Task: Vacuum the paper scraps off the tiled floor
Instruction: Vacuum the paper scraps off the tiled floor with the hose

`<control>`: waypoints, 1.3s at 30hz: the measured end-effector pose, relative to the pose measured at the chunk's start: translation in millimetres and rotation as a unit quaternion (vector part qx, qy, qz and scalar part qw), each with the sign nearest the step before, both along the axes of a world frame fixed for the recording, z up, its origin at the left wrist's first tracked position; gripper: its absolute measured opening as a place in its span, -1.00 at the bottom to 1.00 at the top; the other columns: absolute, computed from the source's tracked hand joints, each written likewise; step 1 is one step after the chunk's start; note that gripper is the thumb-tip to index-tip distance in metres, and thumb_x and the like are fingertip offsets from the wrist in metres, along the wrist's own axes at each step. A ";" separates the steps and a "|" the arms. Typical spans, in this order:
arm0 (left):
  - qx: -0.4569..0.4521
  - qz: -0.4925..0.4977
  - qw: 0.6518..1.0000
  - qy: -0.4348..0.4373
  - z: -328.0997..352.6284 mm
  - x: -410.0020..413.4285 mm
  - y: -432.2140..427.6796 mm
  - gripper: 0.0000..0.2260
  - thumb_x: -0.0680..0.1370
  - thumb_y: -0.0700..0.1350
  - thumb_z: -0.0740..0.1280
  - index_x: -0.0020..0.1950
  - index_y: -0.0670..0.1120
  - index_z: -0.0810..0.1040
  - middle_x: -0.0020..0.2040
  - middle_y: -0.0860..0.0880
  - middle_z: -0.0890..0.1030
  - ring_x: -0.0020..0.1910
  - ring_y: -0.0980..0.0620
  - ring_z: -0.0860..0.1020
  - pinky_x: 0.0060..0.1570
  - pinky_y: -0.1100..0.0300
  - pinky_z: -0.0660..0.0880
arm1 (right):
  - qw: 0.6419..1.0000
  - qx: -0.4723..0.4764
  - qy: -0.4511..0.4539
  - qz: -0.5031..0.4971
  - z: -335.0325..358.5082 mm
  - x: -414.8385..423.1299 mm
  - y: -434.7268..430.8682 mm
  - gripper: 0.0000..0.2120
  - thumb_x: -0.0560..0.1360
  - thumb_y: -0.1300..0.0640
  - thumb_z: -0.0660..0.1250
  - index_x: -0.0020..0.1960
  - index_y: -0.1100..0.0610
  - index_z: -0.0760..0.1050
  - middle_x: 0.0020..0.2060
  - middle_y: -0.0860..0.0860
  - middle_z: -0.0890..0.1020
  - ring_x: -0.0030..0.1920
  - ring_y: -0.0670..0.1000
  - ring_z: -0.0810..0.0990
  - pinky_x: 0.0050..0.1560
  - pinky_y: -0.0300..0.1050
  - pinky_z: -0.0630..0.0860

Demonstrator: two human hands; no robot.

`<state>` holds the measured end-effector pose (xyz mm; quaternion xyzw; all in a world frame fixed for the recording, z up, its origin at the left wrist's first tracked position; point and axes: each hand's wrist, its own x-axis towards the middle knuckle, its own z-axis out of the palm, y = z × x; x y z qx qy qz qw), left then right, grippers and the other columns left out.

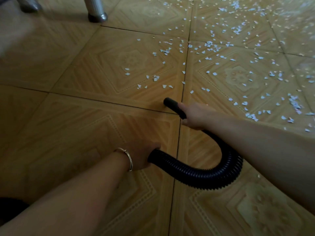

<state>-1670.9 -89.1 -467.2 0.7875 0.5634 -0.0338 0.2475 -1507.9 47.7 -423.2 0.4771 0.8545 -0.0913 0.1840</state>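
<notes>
While the left hand point(141, 157), a thin metal bangle point(128, 159) on its wrist, closes round the near end of the black ribbed plastic vacuum hose point(204, 178), the hose loops out to that hand's right in a low U over the tan patterned tiled floor point(68, 116) and rises into the right hand.

That ribbed stretch looks light and floppy. It will likely bend wherever it is pushed and give no aim, so it is a poor place to steer from. The left hand's hold there seems best suited to feeding slack and stopping the loop from dragging.

Further right, the smooth black tubular nozzle point(170, 103) looks stiff. The right hand point(196, 116) grips it behind its open mouth, one finger laid along the top, which seems the right hold for pointing. The mouth sits low, just ahead and left of that hand's fingers. Whether it touches the tile I cannot tell.

Ahead and to the right of the right hand lie the small white torn paper scraps point(156, 77). The nearest are close to the nozzle mouth, and they thicken farther off to the right. They look thin and almost weightless. Suction should lift them readily, though a quick sweep of the hose might scatter them, so a slow, low pass seems wise.
</notes>
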 end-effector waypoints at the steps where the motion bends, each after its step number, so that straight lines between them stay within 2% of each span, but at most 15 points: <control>1: -0.002 -0.018 1.000 -0.010 -1.3 8.4 0.5 -0.81 0.49 -0.19 0.28 0.09 -0.12 0.45 0.01 -0.07 0.55 0.00 -0.06 0.52 -0.19 0.24 0.26 | 1.000 -0.003 0.000 0.000 -2.7 13.1 -5.9 -0.43 0.56 0.01 0.25 0.50 0.00 0.11 0.07 0.11 0.51 0.05 0.13 0.54 -0.15 -0.10 0.45; 4: -0.032 -0.071 0.997 0.002 -6.2 34.2 0.3 -0.73 0.51 -0.16 0.29 0.20 -0.10 0.42 0.08 -0.11 0.55 0.06 -0.12 0.52 -0.06 0.13 0.39 | 0.999 -0.028 -0.005 -0.032 -8.6 65.8 -27.5 -0.35 0.55 -0.02 0.25 0.53 0.00 0.02 0.12 0.15 0.52 0.08 0.15 0.54 0.05 -0.01 0.53; 6: -0.039 -0.110 0.993 0.027 -6.3 57.4 3.9 -0.70 0.52 -0.11 0.29 0.23 -0.07 0.38 0.11 -0.11 0.54 0.09 -0.14 0.52 -0.02 0.09 0.42 | 0.997 -0.056 -0.020 -0.058 -6.5 106.4 -44.3 -0.28 0.52 -0.06 0.27 0.54 -0.03 -0.05 0.15 0.18 0.49 0.09 0.17 0.53 0.10 0.07 0.52; 8: -0.030 -0.157 0.987 0.033 -0.5 87.9 9.1 -0.70 0.52 -0.07 0.29 0.22 -0.06 0.36 0.12 -0.09 0.53 0.10 -0.13 0.52 -0.01 0.07 0.45 | 0.993 -0.080 -0.033 -0.079 1.1 148.2 -61.8 -0.22 0.50 -0.07 0.29 0.56 -0.02 -0.09 0.20 0.20 0.44 0.14 0.18 0.49 0.14 0.04 0.48; 11: -0.020 -0.225 0.973 0.041 11.5 131.0 9.6 -0.65 0.52 -0.07 0.28 0.29 -0.06 0.34 0.17 -0.08 0.52 0.13 -0.12 0.50 0.01 0.10 0.44 | 0.985 -0.129 -0.043 -0.109 16.4 203.0 -94.4 -0.24 0.53 0.02 0.27 0.56 0.00 -0.12 0.24 0.20 0.39 0.21 0.17 0.44 0.19 -0.01 0.43; 16: -0.018 -0.303 0.952 0.044 20.9 191.0 -2.2 -0.68 0.50 -0.07 0.29 0.25 -0.04 0.40 0.16 -0.04 0.54 0.13 -0.09 0.50 -0.02 0.14 0.38 | 0.973 -0.165 -0.053 -0.153 28.7 271.6 -151.6 -0.31 0.57 0.01 0.21 0.56 0.00 -0.11 0.31 0.15 0.38 0.26 0.15 0.42 0.23 0.02 0.43; 18: -0.021 -0.311 0.949 0.046 20.9 199.9 -2.0 -0.69 0.49 -0.07 0.30 0.22 -0.03 0.40 0.15 -0.04 0.54 0.12 -0.09 0.51 -0.01 0.14 0.40 | 0.969 -0.168 -0.037 -0.176 25.1 281.7 -155.5 -0.33 0.58 0.04 0.21 0.56 0.02 -0.08 0.28 0.15 0.40 0.22 0.15 0.45 0.19 0.01 0.45; 21: -0.019 -0.295 0.954 0.059 25.1 204.1 2.4 -0.73 0.50 -0.05 0.30 0.18 -0.02 0.42 0.10 -0.02 0.55 0.08 -0.06 0.52 -0.10 0.21 0.37 | 0.971 -0.141 -0.013 -0.194 19.2 288.9 -139.6 -0.41 0.56 0.10 0.24 0.51 0.08 0.06 0.13 0.14 0.50 0.05 0.13 0.54 0.06 -0.01 0.52; 24: -0.019 -0.275 0.958 0.083 29.2 201.7 6.0 -0.73 0.50 -0.05 0.30 0.19 -0.01 0.41 0.08 0.00 0.56 0.06 -0.03 0.53 -0.09 0.20 0.38 | 0.975 -0.116 0.006 -0.189 15.4 281.2 -120.5 -0.49 0.55 0.13 0.24 0.45 0.13 0.18 0.13 0.14 0.50 0.07 0.12 0.52 -0.02 -0.08 0.46; 28: -0.026 -0.240 0.966 0.093 30.4 197.1 7.0 -0.73 0.50 -0.08 0.30 0.19 -0.05 0.42 0.07 -0.02 0.56 0.05 -0.03 0.52 -0.17 0.24 0.30 | 0.981 -0.114 0.017 -0.155 9.6 263.9 -99.0 -0.50 0.53 0.16 0.27 0.42 0.10 0.19 0.13 0.15 0.51 0.06 0.15 0.54 0.03 0.01 0.53; 33: -0.041 -0.192 0.974 0.111 28.5 191.1 13.5 -0.74 0.49 -0.06 0.32 0.16 -0.02 0.41 0.03 0.00 0.57 0.02 -0.03 0.54 -0.13 0.21 0.36 | 0.989 -0.059 0.017 -0.134 10.4 255.1 -68.0 -0.51 0.51 0.12 0.30 0.40 0.09 0.25 0.17 0.13 0.51 0.11 0.14 0.53 0.07 0.02 0.52; 36: -0.035 -0.214 0.969 0.114 28.5 198.1 13.9 -0.72 0.49 -0.06 0.32 0.18 -0.02 0.40 0.05 0.00 0.56 0.03 -0.01 0.53 -0.18 0.26 0.30 | 0.988 -0.081 0.030 -0.130 14.5 253.1 -82.8 -0.51 0.51 0.13 0.30 0.40 0.09 0.26 0.17 0.12 0.51 0.12 0.13 0.53 0.07 0.00 0.52; 39: -0.031 -0.269 0.957 0.104 27.7 213.3 11.1 -0.77 0.50 -0.07 0.31 0.14 -0.02 0.43 0.06 0.02 0.54 0.06 0.01 0.51 -0.18 0.32 0.25 | 0.983 -0.109 0.036 -0.147 15.3 270.6 -127.2 -0.51 0.54 0.14 0.27 0.42 0.09 0.19 0.17 0.10 0.50 0.11 0.11 0.52 -0.06 -0.09 0.46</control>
